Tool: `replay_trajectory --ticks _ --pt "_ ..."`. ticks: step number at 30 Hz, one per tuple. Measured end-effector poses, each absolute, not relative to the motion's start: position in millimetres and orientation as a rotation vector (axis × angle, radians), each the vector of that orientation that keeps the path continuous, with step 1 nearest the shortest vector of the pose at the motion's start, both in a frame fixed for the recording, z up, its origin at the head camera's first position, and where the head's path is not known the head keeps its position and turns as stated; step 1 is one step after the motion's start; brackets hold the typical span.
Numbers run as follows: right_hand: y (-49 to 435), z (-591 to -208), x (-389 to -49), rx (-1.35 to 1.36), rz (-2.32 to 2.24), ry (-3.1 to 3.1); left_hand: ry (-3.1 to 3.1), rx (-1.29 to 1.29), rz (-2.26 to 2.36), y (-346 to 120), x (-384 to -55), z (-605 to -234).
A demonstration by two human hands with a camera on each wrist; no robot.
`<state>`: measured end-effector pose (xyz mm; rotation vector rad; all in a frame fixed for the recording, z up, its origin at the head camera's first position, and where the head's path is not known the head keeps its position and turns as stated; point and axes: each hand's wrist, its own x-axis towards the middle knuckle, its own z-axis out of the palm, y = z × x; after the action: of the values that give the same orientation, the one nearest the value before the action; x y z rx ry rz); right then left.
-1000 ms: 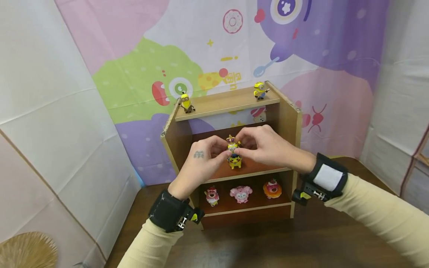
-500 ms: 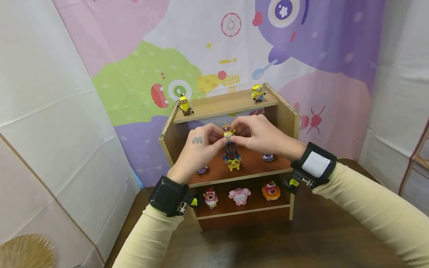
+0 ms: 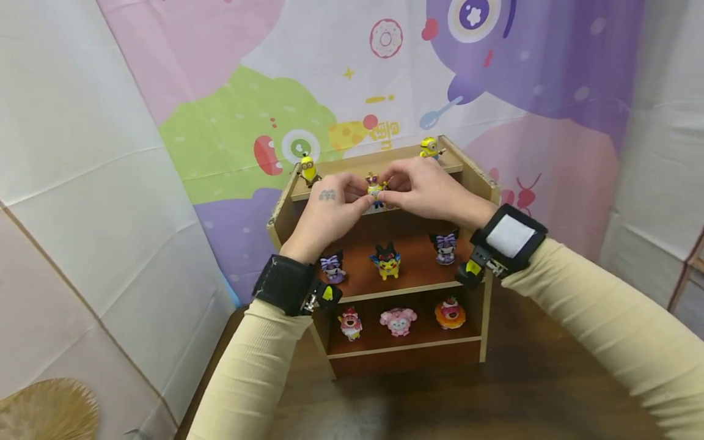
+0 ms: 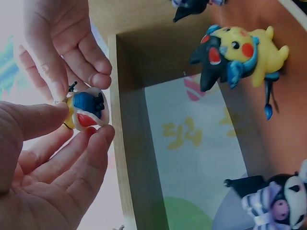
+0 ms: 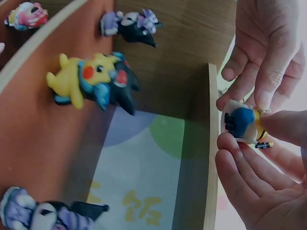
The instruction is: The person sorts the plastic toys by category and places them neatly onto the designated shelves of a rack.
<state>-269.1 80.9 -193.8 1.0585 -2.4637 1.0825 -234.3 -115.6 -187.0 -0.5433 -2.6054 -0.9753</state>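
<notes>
A small yellow Minion figurine [image 3: 375, 190] with a crown, blue overalls and a white-edged red robe is held upright between both hands, in front of the top shelf's front edge. From one side my left hand [image 3: 331, 208] pinches it between thumb and fingers. My right hand [image 3: 431, 190] pinches it from the other side. Both wrist views show its underside, with the blue overalls [image 4: 85, 103] and dark feet. Another Minion figurine [image 3: 308, 170] stands at the top shelf's left end, and a Minion with a small guitar-like item [image 3: 430, 148] stands at its right end.
The wooden shelf unit [image 3: 407, 285] stands on a dark brown table [image 3: 418, 397]. Its middle shelf holds a Pikachu figurine [image 3: 387, 263] between two purple-and-black figurines [image 3: 333, 267]. Below are a pink figurine [image 3: 398, 321] and two bear figurines [image 3: 450, 314]. A patterned cloth [image 3: 330, 43] hangs behind.
Both hands have risen with the crowned Minion from in front of the middle shelf to the top shelf's edge. The Pikachu and the purple-and-black figurines have come into full view.
</notes>
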Motion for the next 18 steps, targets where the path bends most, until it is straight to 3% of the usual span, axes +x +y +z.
replay_trajectory --ticks 18 --pt "79.0 -178.2 -291.7 0.934 1.019 -2.535 -2.612 -0.457 -1.120 -104.9 -261.8 -173.5"
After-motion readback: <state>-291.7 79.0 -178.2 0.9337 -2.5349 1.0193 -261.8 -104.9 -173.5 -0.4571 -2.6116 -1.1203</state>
